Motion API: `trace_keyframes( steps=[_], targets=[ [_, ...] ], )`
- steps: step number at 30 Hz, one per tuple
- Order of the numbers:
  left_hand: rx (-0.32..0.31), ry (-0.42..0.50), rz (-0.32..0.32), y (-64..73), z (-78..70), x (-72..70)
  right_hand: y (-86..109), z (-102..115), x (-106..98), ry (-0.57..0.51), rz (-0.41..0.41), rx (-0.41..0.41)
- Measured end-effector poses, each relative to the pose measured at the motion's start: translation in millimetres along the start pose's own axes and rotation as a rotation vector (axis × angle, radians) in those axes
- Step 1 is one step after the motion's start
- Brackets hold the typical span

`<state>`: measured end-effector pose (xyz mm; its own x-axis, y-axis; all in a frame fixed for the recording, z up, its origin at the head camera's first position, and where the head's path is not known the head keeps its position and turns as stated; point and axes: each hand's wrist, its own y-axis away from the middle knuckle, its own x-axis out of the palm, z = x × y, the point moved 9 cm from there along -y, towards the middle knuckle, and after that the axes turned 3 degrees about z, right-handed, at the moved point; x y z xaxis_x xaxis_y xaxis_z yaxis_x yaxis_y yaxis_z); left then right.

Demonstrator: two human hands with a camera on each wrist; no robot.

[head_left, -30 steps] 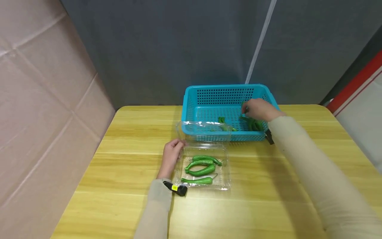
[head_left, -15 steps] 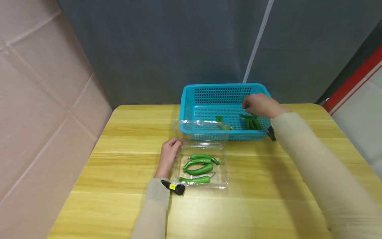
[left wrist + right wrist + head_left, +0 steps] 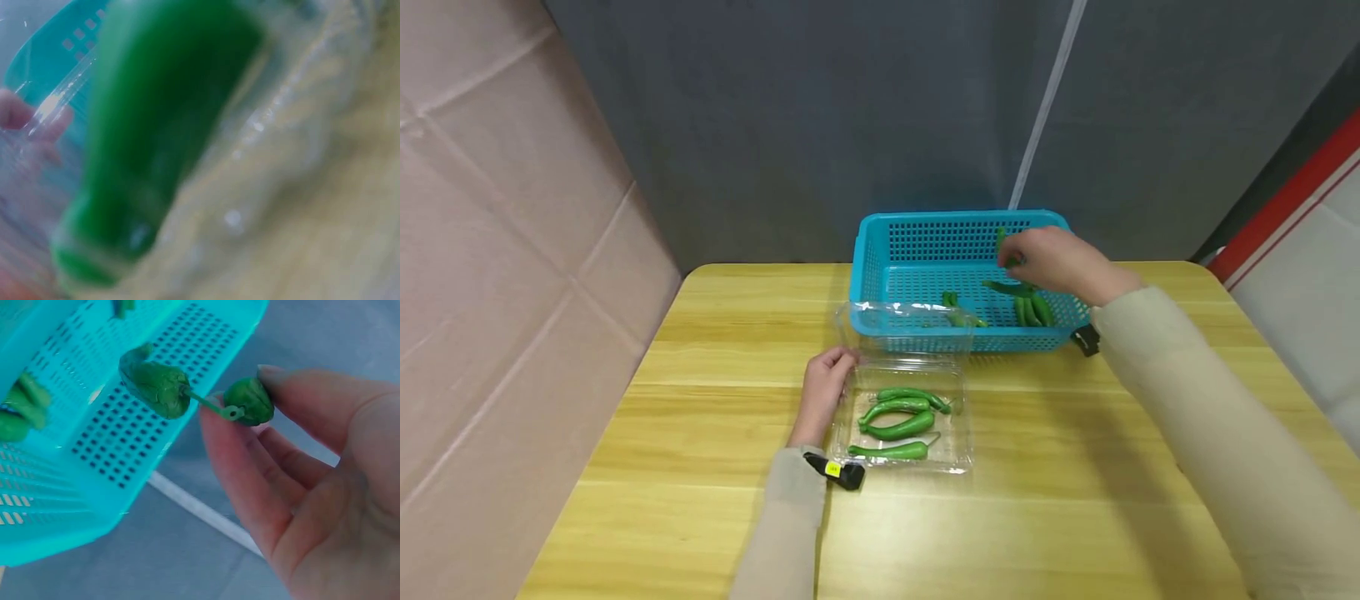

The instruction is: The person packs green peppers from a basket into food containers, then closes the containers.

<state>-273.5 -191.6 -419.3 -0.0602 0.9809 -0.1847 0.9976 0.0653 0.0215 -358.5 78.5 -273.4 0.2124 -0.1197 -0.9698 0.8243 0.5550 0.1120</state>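
Observation:
My right hand [image 3: 1048, 258] is over the right side of a blue basket [image 3: 872, 250]. Its thumb and fingers pinch a green chili pepper [image 3: 249, 402], seen end-on in the right wrist view. A second pepper [image 3: 156, 384] points its stem at the pinched one there. More green peppers [image 3: 1033, 310] lie below in the basket. At the near side, my left hand [image 3: 825, 383] pinches the left edge of a clear plastic clamshell box [image 3: 964, 433], by its hinge. Several peppers [image 3: 901, 427] lie inside; one pepper [image 3: 156, 119] looms blurred in the left wrist view.
The box's raised clear lid [image 3: 910, 310] overlaps the basket's front wall. Other peppers [image 3: 953, 307] sit behind it, in the basket's front middle. A wooden table [image 3: 715, 417] holds everything, with a dark grey partition [image 3: 812, 125] behind and a pale wall covering [image 3: 512, 208] at left.
My right hand has lifted slightly within the basket, then moved a little left, and a pepper tip now shows above its fingers. My left hand stays at the box edge.

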Motion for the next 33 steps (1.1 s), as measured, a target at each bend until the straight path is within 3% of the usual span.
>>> trace_keyframes(
  steps=[6, 13, 16, 25, 33],
  targets=[
    [-0.002, 0.009, -0.004, -3.2, 5.0, -1.3, 9.0, 22, -17, 0.037, -0.03, -0.026],
    [-0.008, -0.001, -0.014, -16.0, 28.2, -3.7, 24.4, 44, -38, 0.056, -0.068, -0.038],
    [0.011, -0.008, -0.028, -16.4, 29.8, -4.0, 31.9, 55, -45, 0.059, -0.103, -0.062],
    [-0.012, 0.021, 0.015, -3.1, 6.5, 0.1, 49.9, 77, -58, 0.094, -0.21, -0.128],
    [-0.008, 0.006, 0.005, -3.7, 2.9, -0.8, 58.2, 77, -69, 0.068, -0.224, -0.079]
  ],
)
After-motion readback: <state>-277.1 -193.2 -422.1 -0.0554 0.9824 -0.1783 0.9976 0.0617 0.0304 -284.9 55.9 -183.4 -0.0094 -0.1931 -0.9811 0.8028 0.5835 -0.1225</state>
